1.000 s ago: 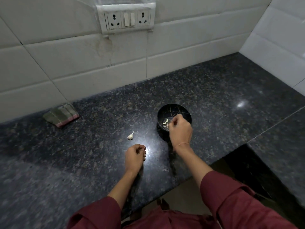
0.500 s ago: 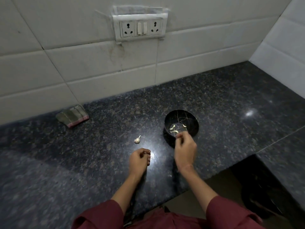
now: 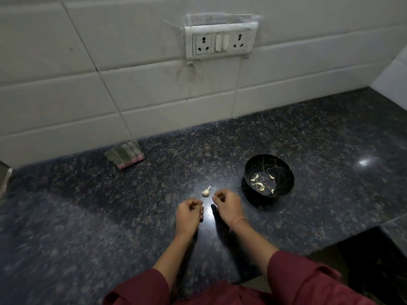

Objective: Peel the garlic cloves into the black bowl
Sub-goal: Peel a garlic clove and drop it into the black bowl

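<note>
The left hand (image 3: pixel 189 213) and right hand (image 3: pixel 226 203) are being held curled; whether anything is being pinched cannot be told. The small white garlic piece (image 3: pixel 206 191), lying just beside the right hand and near the round black gold-veined bowl (image 3: pixel 284 172), is probably best being gripped by its body.

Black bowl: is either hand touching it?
No: the right hand and left hand are both clear of the black bowl, nearer the loose garlic piece.

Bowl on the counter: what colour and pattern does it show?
The bowl is black with thin pale vein-like lines; head view.
</note>
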